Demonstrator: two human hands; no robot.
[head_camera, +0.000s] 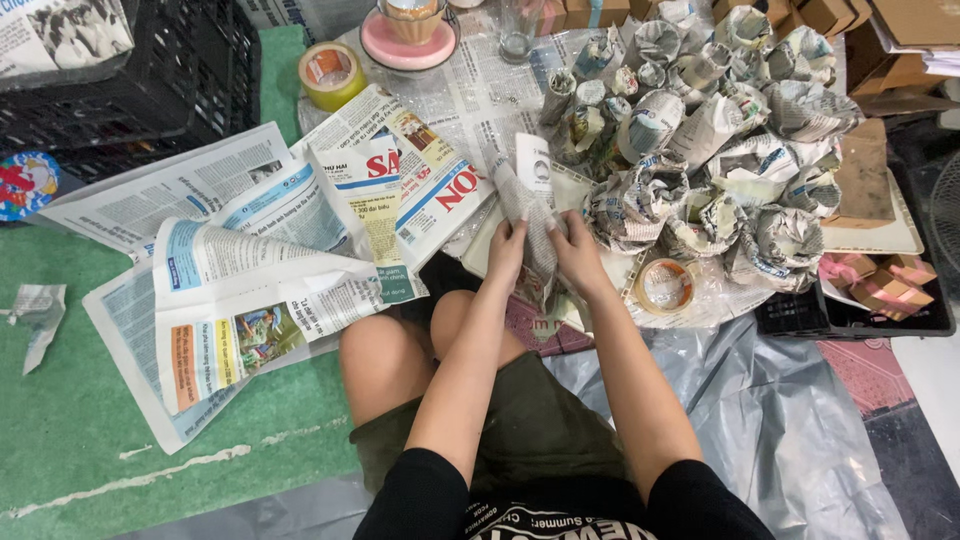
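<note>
My left hand (506, 250) and my right hand (576, 252) both grip a long bundle wrapped in newspaper (525, 212), held tilted above my knees. The bundle's upper end points away toward the far left. Just beyond my right hand lies a heap of several similar newspaper-wrapped bundles (700, 150). A roll of tape (664, 285) rests right of my right wrist.
Loose newspaper sheets (260, 270) spread on the green floor to the left. A second tape roll (331, 72) and a pink round dish (410, 45) sit at the far side. Black crate (150, 90) far left; cardboard boxes (890, 60) and small pink boxes (880, 285) right. Grey plastic sheet (780, 420) lower right.
</note>
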